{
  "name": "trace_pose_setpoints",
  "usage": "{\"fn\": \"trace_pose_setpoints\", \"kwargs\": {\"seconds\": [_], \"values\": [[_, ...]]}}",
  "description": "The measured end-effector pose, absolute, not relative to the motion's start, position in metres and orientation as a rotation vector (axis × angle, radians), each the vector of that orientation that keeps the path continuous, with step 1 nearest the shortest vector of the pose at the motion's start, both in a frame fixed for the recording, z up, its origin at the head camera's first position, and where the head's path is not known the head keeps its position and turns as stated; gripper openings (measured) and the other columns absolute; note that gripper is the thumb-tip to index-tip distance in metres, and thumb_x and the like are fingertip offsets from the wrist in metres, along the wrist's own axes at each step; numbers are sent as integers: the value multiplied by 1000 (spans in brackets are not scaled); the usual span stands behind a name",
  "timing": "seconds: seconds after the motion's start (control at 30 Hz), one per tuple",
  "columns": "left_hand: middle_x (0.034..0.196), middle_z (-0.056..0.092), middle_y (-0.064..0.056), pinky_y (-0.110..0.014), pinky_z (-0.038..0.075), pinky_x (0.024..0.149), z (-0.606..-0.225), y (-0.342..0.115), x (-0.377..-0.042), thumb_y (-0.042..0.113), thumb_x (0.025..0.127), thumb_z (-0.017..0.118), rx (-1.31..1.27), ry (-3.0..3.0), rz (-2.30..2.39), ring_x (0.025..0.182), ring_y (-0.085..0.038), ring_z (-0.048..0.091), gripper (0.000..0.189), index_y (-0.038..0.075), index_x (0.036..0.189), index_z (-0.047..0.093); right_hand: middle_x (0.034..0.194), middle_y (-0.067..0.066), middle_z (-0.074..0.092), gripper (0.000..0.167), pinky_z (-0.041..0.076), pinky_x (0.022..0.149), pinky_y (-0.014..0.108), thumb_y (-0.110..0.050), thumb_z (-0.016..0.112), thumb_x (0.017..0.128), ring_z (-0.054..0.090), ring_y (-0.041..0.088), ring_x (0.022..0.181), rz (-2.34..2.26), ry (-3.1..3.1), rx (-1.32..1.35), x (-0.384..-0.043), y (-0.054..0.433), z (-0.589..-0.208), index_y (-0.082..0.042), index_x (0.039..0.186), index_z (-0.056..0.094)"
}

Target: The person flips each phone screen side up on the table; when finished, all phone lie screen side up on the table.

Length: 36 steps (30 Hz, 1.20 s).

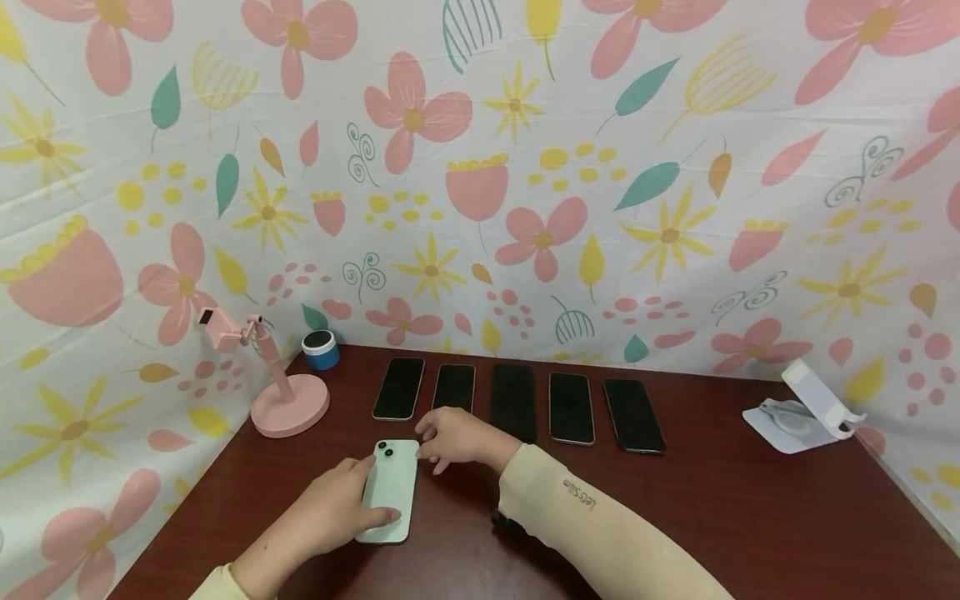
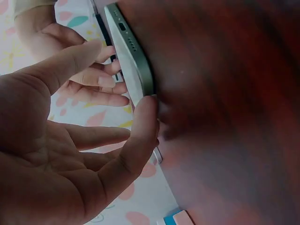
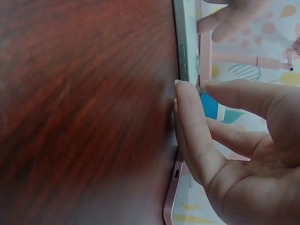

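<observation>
A pale green smartphone (image 1: 394, 487) lies back up on the table, two camera lenses at its upper left corner. Beside its left long edge is my left hand (image 1: 333, 504); a bent finger (image 2: 145, 122) touches the phone's edge, while the thumb (image 2: 82, 58) hovers over the back, a small gap beneath it. My right hand (image 1: 457, 437) is at the phone's upper right corner. There its extended fingertips (image 3: 187, 98) meet the side just past the volume buttons, with the thumb (image 3: 234, 93) held apart from them.
Several dark-screened phones stretch in a row along the back, including a black one (image 1: 513, 400) and one (image 1: 633, 415) at the right end. A pink phone stand (image 1: 288, 404) and a blue jar (image 1: 321, 350) are at left. A white folding stand (image 1: 802, 417) occupies the right.
</observation>
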<state>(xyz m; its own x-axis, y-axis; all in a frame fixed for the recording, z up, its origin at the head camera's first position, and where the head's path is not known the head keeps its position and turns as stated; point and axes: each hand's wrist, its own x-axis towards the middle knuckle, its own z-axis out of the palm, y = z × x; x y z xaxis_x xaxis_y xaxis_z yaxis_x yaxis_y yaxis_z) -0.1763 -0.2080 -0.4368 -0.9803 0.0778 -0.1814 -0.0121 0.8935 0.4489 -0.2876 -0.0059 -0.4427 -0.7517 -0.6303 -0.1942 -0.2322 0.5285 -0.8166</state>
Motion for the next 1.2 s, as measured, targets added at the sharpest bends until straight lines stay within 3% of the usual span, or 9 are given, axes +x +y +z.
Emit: {"fn": "trace_pose_setpoints", "kwargs": {"seconds": [0.27, 0.53, 0.93, 1.2], "values": [[147, 59, -21, -49, 59, 96, -441, -223, -171, 31, 66, 103, 169, 2772, 801, 112, -24, 68, 109, -7, 154, 51, 120, 19, 70, 37, 67, 70, 34, -7, 75, 97, 72, 20, 82, -1114, 2317, -681, -284, -11, -446, 7, 131, 68], [158, 49, -23, -44, 63, 89, -446, -234, -173, 17, 73, 99, 213, 2652, 918, 110, -24, 71, 94, -10, 150, 54, 114, 18, 70, 34, 67, 70, 36, -3, 76, 96, 73, 22, 81, -1136, 2333, -660, -283, -15, -446, 7, 127, 69], [162, 46, -28, -43, 64, 89, -445, -236, -169, 21, 77, 97, 273, 2656, 910, 110, -24, 73, 90, -10, 150, 54, 94, 13, 75, 24, 67, 76, 34, -8, 78, 95, 79, 23, 79, -1198, 2338, -615, -286, -14, -450, 5, 115, 74], [162, 47, -24, -47, 62, 93, -444, -237, -169, 24, 76, 98, 275, 2657, 886, 111, -23, 72, 91, -8, 151, 55, 97, 16, 77, 18, 68, 81, 35, -5, 77, 94, 76, 21, 84, -1338, 2222, -535, -292, -11, -451, 8, 107, 78]]}}
